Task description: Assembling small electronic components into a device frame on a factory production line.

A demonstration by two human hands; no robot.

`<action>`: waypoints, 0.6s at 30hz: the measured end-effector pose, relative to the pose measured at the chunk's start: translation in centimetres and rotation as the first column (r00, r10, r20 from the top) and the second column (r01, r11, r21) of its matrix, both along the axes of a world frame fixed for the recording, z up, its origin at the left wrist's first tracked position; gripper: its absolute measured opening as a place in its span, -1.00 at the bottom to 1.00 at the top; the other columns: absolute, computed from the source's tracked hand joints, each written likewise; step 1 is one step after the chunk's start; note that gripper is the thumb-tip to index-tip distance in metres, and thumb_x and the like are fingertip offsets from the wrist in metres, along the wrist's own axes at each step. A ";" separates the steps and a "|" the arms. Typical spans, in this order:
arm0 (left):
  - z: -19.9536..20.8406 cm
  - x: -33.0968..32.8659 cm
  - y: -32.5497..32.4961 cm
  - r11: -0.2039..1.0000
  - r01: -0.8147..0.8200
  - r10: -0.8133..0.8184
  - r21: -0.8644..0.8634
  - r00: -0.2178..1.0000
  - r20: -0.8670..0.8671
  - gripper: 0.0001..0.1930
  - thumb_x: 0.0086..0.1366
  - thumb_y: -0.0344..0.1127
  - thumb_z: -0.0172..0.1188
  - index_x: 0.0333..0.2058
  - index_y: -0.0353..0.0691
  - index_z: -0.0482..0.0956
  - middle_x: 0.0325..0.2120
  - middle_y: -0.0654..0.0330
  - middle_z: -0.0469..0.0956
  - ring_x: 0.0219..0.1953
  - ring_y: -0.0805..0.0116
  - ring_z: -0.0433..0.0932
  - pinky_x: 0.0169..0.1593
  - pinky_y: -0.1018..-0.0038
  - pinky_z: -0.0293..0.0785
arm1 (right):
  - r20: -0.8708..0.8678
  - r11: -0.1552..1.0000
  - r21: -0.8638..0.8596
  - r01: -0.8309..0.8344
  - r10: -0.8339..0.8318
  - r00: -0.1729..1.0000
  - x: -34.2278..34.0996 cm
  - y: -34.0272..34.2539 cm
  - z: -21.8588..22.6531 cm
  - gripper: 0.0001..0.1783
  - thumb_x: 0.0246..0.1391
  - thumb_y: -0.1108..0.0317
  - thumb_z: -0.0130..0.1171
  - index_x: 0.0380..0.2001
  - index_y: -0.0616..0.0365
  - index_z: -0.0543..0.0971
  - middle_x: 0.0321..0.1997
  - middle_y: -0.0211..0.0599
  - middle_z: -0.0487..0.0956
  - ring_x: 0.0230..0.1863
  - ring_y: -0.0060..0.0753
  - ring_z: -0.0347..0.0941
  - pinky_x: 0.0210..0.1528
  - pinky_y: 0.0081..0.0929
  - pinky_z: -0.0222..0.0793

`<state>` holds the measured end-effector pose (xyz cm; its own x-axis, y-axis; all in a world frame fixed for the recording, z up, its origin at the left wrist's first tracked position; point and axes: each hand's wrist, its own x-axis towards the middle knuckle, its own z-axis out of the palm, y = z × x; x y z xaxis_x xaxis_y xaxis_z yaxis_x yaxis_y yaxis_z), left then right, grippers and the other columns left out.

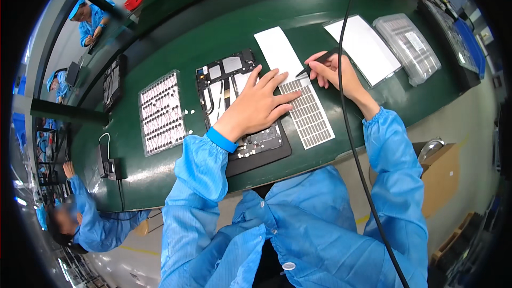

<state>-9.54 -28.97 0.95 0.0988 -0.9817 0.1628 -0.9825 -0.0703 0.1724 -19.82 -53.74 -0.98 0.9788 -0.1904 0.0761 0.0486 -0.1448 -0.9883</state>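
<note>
My left hand (255,101) is open, its fingers spread across an opened laptop chassis (224,82) and onto a sheet of small grey rectangular stickers (312,120). Beneath the palm, the middle of the chassis is hidden. Closed round a pair of black tweezers (305,70), my right hand (333,72) is just right of that sheet. The pointed tip is at the sheet's upper part, near my left fingertips; whether it holds a sticker is too small to tell. The sheet's white blank part (277,45) stretches away from me.
Left of the chassis lies a clear tray of small wired parts (161,112), with a black device (109,162) beyond. White sheets (362,48) and a plastic-wrapped pack (408,48) lie right. A black cable (344,96) hangs across the view. A co-worker (90,218) is at lower left.
</note>
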 end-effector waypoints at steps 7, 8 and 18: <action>0.3 0.2 -0.5 1.000 0.013 -0.012 0.019 0.998 -0.059 -0.59 0.48 -0.10 -0.06 0.24 0.16 0.49 0.33 0.05 0.29 0.39 0.03 0.20 0.47 -0.05 -0.08 | -0.035 1.000 -0.010 -0.010 0.010 0.999 0.0 -1.0 0.2 -0.75 0.28 0.28 0.20 -0.12 0.24 0.62 -0.43 -0.40 0.64 -0.51 -0.73 0.43 -0.50 -0.71 0.34; 0.3 0.2 -0.4 1.000 0.013 -0.012 0.017 0.998 -0.061 -0.59 0.48 -0.11 -0.06 0.24 0.15 0.49 0.32 0.06 0.30 0.38 0.04 0.21 0.46 -0.04 -0.07 | -0.058 1.000 -0.023 -0.013 0.012 0.998 0.0 -0.9 0.1 -0.75 0.28 0.28 0.21 -0.11 0.24 0.62 -0.42 -0.40 0.64 -0.51 -0.73 0.43 -0.50 -0.70 0.34; 0.2 0.0 -0.6 1.000 0.016 -0.017 -0.006 0.999 -0.050 -0.59 0.46 -0.15 -0.04 0.24 0.14 0.50 0.32 0.09 0.30 0.36 0.06 0.24 0.46 -0.05 -0.07 | -0.161 0.998 -0.015 -0.059 0.055 0.985 -0.1 -1.5 0.6 -0.75 0.29 0.28 0.20 -0.11 0.24 0.62 -0.42 -0.40 0.64 -0.50 -0.70 0.45 -0.46 -0.69 0.37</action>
<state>-9.55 -29.55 1.16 0.0907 -0.9824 0.1633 -0.9736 -0.0530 0.2222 -19.94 -55.24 -0.35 0.9878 -0.1339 -0.0797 -0.1016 -0.1660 -0.9809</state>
